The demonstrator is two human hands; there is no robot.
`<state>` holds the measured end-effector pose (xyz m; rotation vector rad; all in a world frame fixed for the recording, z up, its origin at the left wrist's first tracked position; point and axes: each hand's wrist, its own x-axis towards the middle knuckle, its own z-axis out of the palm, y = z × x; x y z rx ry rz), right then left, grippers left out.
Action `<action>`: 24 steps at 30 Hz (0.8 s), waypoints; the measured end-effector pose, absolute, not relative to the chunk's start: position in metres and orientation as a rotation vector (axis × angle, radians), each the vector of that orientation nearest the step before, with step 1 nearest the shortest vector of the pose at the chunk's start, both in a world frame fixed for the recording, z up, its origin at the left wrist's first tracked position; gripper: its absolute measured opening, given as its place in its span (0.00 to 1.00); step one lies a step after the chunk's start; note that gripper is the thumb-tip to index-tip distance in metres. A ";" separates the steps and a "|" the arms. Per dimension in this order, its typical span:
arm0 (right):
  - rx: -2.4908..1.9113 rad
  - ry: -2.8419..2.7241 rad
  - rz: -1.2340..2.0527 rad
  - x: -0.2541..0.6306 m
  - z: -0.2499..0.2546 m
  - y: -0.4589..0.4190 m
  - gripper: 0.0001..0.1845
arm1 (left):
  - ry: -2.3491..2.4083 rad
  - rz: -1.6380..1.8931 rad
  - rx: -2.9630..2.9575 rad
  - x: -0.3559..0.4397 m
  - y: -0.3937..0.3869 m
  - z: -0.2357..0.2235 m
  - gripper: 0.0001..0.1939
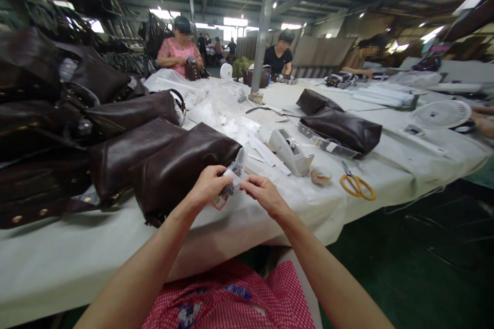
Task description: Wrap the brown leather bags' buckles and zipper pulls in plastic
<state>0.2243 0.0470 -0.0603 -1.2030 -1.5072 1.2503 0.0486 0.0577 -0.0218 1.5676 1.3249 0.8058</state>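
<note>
My left hand (211, 184) is closed on a plastic-wrapped strap end (226, 193) at the near end of a dark brown leather bag (185, 164). Under its thumb lies a small white slip (232, 177). Clear plastic wrap (240, 160) stands up just beyond the fingers. Close on the right, my right hand (266, 194) pinches thumb and finger together at the edge of the slip and wrap. What sits between those fingertips is too small to make out. The bag rests on its side on the white-covered table (231, 231).
More brown bags (50, 154) are piled on the left. A tape dispenser (289, 153), a tape roll (321, 177) and orange-handled scissors (357, 185) lie to the right, before another bag (343, 128). A post (265, 25) rises behind paper scraps. Several people work across the table.
</note>
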 end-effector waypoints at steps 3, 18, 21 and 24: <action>-1.255 -1.499 1.160 0.219 -0.066 0.049 0.18 | 1.308 0.796 1.535 0.048 0.056 -0.022 0.11; -1.265 -1.426 1.156 0.211 -0.068 0.045 0.21 | 1.313 0.798 1.461 0.049 0.051 -0.019 0.12; -1.187 -1.350 1.420 0.218 -0.068 0.040 0.18 | 1.323 0.764 1.399 0.048 0.049 -0.014 0.10; -1.149 -1.340 1.469 0.223 -0.073 0.036 0.14 | 1.319 0.718 1.363 0.048 0.049 -0.013 0.09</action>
